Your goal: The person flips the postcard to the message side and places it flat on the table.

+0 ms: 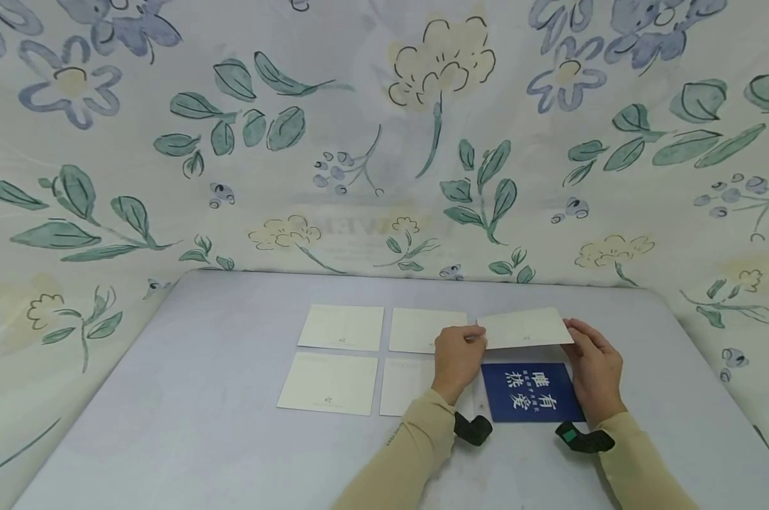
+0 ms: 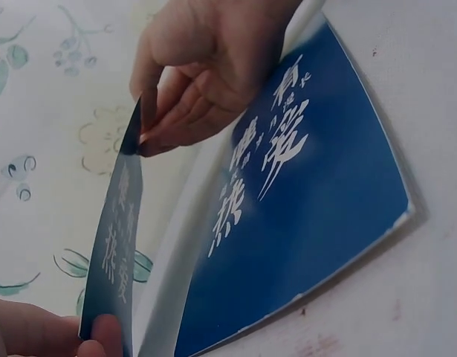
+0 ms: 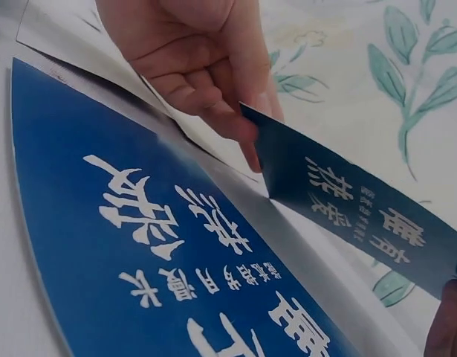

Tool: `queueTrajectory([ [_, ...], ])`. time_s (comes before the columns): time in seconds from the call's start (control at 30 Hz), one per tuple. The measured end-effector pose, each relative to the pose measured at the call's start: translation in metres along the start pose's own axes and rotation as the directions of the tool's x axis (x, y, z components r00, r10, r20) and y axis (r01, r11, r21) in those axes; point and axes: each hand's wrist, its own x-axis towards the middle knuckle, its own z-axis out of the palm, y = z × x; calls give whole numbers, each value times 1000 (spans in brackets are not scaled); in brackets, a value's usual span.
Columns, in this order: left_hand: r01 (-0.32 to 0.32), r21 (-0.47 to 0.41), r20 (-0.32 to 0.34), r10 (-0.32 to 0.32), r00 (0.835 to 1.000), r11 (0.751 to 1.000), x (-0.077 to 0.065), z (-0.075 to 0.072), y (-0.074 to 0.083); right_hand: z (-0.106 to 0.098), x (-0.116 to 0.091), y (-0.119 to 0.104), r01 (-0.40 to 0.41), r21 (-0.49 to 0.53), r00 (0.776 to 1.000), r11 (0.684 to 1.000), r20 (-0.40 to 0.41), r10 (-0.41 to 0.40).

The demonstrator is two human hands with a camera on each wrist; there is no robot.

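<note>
Between them my two hands hold up one card (image 1: 524, 329), its cream back facing the head camera. My left hand (image 1: 459, 360) pinches its left end, and my right hand (image 1: 596, 368) pinches the right end. Both wrist views show the card's other face, dark blue with white characters. Just in front of it lies another card (image 1: 532, 392) with its blue printed face up. Cream cards (image 1: 339, 327) lie in two rows to the left, and my left hand and forearm partly cover the nearer ones.
The cards lie on a pale tabletop (image 1: 167, 397) whose far edge meets a floral-patterned cloth (image 1: 371, 142). Black bands (image 1: 585, 439) sit at both wrists over tan sleeves (image 1: 403, 446).
</note>
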Motion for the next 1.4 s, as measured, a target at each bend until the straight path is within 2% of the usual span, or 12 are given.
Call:
queueTrajectory([
  [0.27,6,57,-2,-5,1000,998,2,1,-2,1,2,2,1,-84,1000,997,-28,-4],
  [0.53,-12,95,35,9,999,995,2,4,-5,3,-1,3,72,-179,993,981,-81,-87],
  [0.6,-20,97,34,17,999,995,2,4,-6,3,-1,4,96,-250,988,964,-94,-122],
  [0.73,-24,108,25,22,999,994,2,5,-7,3,-1,6,125,-409,977,904,-107,-184],
  [0.9,-22,113,20,20,1000,993,2,5,-7,3,-1,7,138,-504,974,853,-90,-210],
  [1.03,-9,106,22,7,1000,994,2,5,-8,3,-1,7,119,-520,979,846,-82,-187],
  [1.13,-5,100,22,3,1000,995,2,6,-8,3,-1,7,111,-511,981,852,-79,-176],
  [1.2,-2,104,22,0,1000,995,2,6,-8,3,0,8,120,-536,980,836,-73,-187],
  [1.4,-47,132,13,45,999,990,1,6,-7,2,-1,11,165,-672,966,722,-39,-256],
])
